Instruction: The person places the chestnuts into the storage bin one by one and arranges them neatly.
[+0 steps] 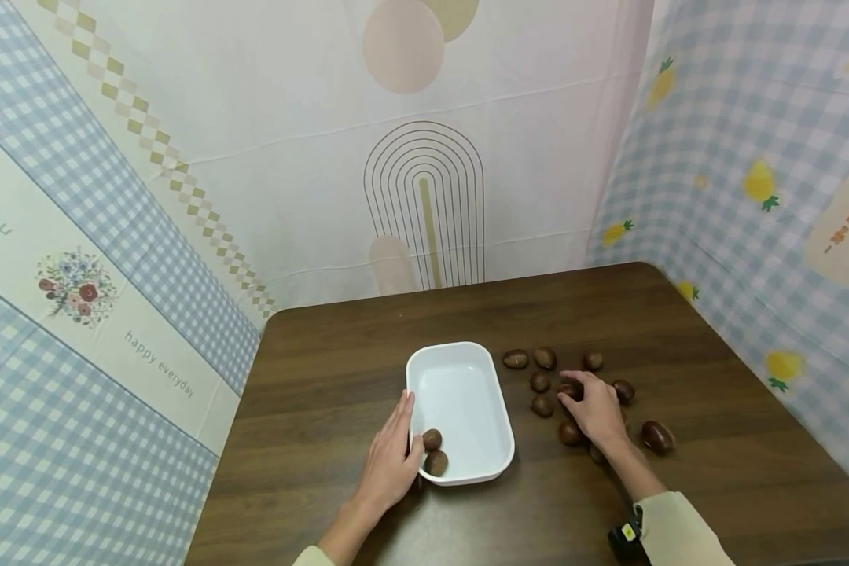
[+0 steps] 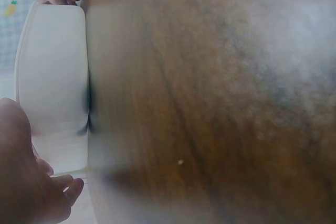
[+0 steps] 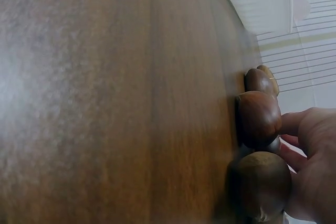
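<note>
A white rectangular dish (image 1: 467,409) sits on the table with two chestnuts (image 1: 435,463) in its near left corner. Along the dish's left side lies my left hand (image 1: 391,460), its fingers straight against the outer wall and the thumb at the rim; the left wrist view shows this hand (image 2: 31,166) at the dish's end. To the right of the dish, my right hand (image 1: 597,409) reaches down among loose chestnuts and pinches one chestnut (image 1: 570,390) between thumb and fingers. In the right wrist view, chestnuts (image 3: 260,118) in front partly hide its fingertips.
Several more chestnuts (image 1: 543,358) lie scattered around my right hand, one larger chestnut (image 1: 656,437) farthest right. The brown wooden table (image 1: 325,354) meets printed cloth hangings (image 1: 311,196) at its back and sides. A black strap device (image 1: 626,538) is at my right wrist.
</note>
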### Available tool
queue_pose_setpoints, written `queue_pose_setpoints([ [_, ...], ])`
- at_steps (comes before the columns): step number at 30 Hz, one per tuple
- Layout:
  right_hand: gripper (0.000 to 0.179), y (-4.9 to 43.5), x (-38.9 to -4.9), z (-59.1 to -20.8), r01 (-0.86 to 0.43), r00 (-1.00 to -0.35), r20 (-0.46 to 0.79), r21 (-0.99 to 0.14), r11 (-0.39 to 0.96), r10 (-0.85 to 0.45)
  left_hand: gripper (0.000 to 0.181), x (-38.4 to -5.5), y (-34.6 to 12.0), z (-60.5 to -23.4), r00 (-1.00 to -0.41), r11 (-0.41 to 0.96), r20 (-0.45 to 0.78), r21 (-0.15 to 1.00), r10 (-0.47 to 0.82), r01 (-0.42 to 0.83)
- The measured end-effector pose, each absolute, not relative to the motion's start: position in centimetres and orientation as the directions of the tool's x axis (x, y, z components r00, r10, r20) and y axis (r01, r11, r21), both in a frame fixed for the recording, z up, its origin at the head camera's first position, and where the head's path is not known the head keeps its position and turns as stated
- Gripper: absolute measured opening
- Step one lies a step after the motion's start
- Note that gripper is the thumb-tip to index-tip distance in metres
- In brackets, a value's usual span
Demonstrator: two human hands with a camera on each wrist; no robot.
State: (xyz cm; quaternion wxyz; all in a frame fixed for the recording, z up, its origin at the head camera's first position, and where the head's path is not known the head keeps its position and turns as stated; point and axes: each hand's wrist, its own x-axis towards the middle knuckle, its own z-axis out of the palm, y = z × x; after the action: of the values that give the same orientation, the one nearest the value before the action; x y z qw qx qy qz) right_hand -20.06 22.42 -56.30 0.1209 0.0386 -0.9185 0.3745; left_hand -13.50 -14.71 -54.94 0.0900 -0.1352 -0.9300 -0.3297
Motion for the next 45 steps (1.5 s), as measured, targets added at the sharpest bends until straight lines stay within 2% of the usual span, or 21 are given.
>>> queue_pose_setpoints([
  [12,0.041,22.4,-19.9,-56.4,-0.129,-0.98,0.2,-0.66,0.74,0.007,0.067,-13.5,-14.8,-54.9,-0.948,0.747,0.251,0.588,0.198,0.311],
  [27,0.035,22.8,-20.1,-56.2,-0.151,-0.976,0.219,-0.628,0.763,-0.013,0.067,-13.6,-14.8,-55.1,-0.946,0.754,0.255,0.577,0.199,0.314],
  [45,0.035,21.7,-21.8,-54.0,-0.209,-0.942,0.336,-0.622,0.755,0.016,0.067,-13.6,-14.7,-55.1,-0.944,0.744,0.268,0.587,0.193,0.319],
])
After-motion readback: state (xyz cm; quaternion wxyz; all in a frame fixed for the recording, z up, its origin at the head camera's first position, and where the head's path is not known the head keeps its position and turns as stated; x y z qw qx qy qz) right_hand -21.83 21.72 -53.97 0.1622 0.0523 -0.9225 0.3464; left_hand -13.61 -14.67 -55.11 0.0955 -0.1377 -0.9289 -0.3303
